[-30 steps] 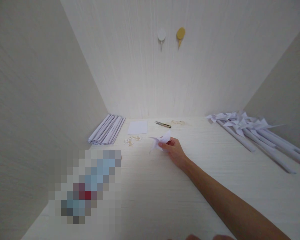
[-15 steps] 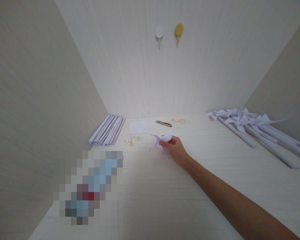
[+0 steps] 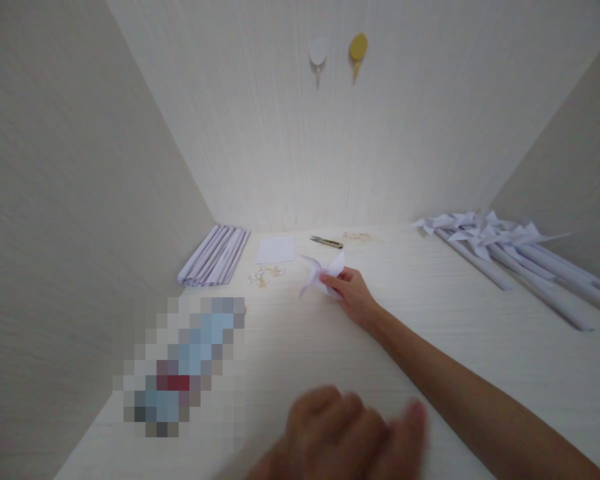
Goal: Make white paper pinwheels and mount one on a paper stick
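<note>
My right hand [image 3: 353, 291] pinches a white paper pinwheel [image 3: 334, 267] between thumb and fingers, over the middle of the white table. The pinwheel's blades curl outward, and the fingers cover part of its right side. Low in the view, close to the camera, is my left hand [image 3: 345, 433], blurred by motion. Its fingers look curled and its thumb stands apart to the right; whether it holds anything is hidden. Left of the pinwheel lie small pale sticks or pins [image 3: 266, 275]. Behind them is a square white sheet of paper [image 3: 275, 250]. Thread snips [image 3: 327, 242] lie beyond the pinwheel.
Rolled paper tubes [image 3: 215, 257] lie side by side at the left wall. Several finished pinwheels on paper sticks [image 3: 495, 243] are piled at the right. More small pale pieces [image 3: 357, 237] lie near the back wall. A pixelated blue object [image 3: 195, 353] is at front left.
My left hand has come into view from the bottom edge. The right hand keeps hold of the pinwheel, whose blades are turned slightly. The whole view has shifted a little.
</note>
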{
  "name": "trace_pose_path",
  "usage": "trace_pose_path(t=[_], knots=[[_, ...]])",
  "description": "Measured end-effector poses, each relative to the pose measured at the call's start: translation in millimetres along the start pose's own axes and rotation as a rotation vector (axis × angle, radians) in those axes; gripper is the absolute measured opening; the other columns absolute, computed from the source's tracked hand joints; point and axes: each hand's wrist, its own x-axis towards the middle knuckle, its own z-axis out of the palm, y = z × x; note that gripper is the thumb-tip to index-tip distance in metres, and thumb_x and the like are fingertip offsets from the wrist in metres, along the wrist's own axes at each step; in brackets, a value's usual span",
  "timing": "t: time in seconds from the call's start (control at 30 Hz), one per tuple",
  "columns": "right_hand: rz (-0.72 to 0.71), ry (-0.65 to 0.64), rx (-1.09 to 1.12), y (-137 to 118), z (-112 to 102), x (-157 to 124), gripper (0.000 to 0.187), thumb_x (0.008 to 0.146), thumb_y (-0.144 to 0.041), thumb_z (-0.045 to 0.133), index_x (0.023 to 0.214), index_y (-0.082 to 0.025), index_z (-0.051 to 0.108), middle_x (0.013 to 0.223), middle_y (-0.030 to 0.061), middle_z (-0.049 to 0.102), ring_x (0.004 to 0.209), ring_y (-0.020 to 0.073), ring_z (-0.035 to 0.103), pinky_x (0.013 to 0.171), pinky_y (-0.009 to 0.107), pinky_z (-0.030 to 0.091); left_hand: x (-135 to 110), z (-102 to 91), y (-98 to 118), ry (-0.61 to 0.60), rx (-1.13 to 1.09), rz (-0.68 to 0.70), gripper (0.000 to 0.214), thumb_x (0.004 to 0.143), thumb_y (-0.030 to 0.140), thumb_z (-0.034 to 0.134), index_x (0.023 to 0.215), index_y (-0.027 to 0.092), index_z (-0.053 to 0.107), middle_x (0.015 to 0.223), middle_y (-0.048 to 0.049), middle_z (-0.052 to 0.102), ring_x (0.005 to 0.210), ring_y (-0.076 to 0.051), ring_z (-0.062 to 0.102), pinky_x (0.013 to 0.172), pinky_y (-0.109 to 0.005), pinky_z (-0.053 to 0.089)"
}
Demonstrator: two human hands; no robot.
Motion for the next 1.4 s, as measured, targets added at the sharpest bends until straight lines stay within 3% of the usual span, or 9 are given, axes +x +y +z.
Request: trace_pose_path(t=[0.03,0.13,0.2,0.37,0.43,0.5,0.7,1.13,1.4], knots=[[0.004,-0.001,0.004,-0.2,0.4,0.0,0.018,0.044,-0.023,0.074,0.058,-0.016,0.065,0.057,0.0,0.066,0.051,0.0107,0.054,0.053,0.024,0.039,14.2,-8.0,-13.2,0.072,0.085,0.04,0.017,0.069,0.028,0.052,0.082,0.03,0.063,0.051,-0.0007,0.053,0.048,-0.014,0.046,0.05,-0.03,0.035],[0.004,0.001,0.014,-0.1,1.2,0.6,0.018,0.043,-0.022,0.075,0.057,-0.016,0.066,0.057,-0.0011,0.066,0.051,0.0099,0.054,0.053,0.023,0.039,55.9,-27.6,-52.7,0.531,0.269,-0.08,0.015,0.067,0.017,0.052,0.079,0.021,0.059,0.067,-0.0018,0.056,0.06,-0.013,0.048,0.054,-0.026,0.038],[0.002,0.003,0.014,0.3,0.9,1.0,0.017,0.044,-0.022,0.074,0.058,-0.016,0.066,0.058,-0.0009,0.066,0.051,0.0098,0.054,0.053,0.023,0.039,77.7,-35.2,-75.2,0.631,0.159,-0.141,0.024,0.062,0.017,0.056,0.086,0.018,0.057,0.084,-0.0046,0.057,0.074,-0.014,0.051,0.062,-0.026,0.04],[0.015,-0.012,-0.041,-0.5,-4.3,2.6,0.015,0.047,-0.023,0.074,0.058,-0.015,0.066,0.057,-0.0001,0.066,0.05,0.0105,0.054,0.053,0.024,0.039,103.6,-34.5,-110.5,0.324,-0.432,-0.394,0.022,0.069,0.032,0.052,0.071,0.014,0.063,0.071,-0.0047,0.062,0.067,-0.013,0.054,0.061,-0.025,0.04],[0.026,-0.03,-0.064,-2.7,-7.2,3.6,0.016,0.046,-0.023,0.074,0.057,-0.015,0.066,0.057,0.0005,0.066,0.049,0.0106,0.054,0.052,0.024,0.039,106.5,-30.6,-116.8,0.28,-0.654,-0.472,0.022,0.065,0.035,0.057,0.068,0.014,0.064,0.063,-0.0034,0.062,0.062,-0.013,0.054,0.059,-0.025,0.04],[0.051,-0.061,-0.08,-5.6,-9.5,4.7,0.017,0.046,-0.023,0.075,0.058,-0.014,0.067,0.058,0.0013,0.066,0.049,0.011,0.055,0.051,0.024,0.04,107.2,-28.1,-120.0,0.256,-0.712,-0.489,0.022,0.061,0.035,0.062,0.063,0.013,0.065,0.058,-0.0022,0.061,0.058,-0.012,0.053,0.06,-0.025,0.041],[0.125,-0.157,-0.124,-11.0,-9.9,5.3,0.018,0.049,-0.028,0.074,0.058,-0.014,0.067,0.056,0.0014,0.066,0.047,0.0106,0.054,0.049,0.023,0.04,104.9,-30.3,-119.9,0.199,-0.734,-0.492,0.023,0.056,0.036,0.068,0.06,0.013,0.066,0.057,-0.0009,0.061,0.057,-0.011,0.051,0.061,-0.026,0.042],[0.153,-0.173,-0.128,-12.1,-8.0,3.6,0.017,0.048,-0.025,0.074,0.06,-0.016,0.067,0.058,0.0011,0.067,0.053,0.0133,0.058,0.054,0.025,0.044,104.8,-31.4,-119.5,0.161,-0.707,-0.522,0.022,0.054,0.032,0.07,0.059,0.011,0.067,0.055,-0.0008,0.059,0.053,-0.01,0.049,0.06,-0.025,0.04],[0.158,-0.157,-0.022,-9.9,-10.8,4.1,0.018,0.048,-0.024,0.075,0.061,-0.015,0.066,0.057,0.0008,0.065,0.052,0.0111,0.057,0.055,0.023,0.044,106.7,-30.1,-119.3,0.298,-0.631,-0.515,0.03,0.059,0.042,0.062,0.062,0.012,0.066,0.055,-0.0021,0.058,0.05,-0.009,0.048,0.051,-0.023,0.038]])
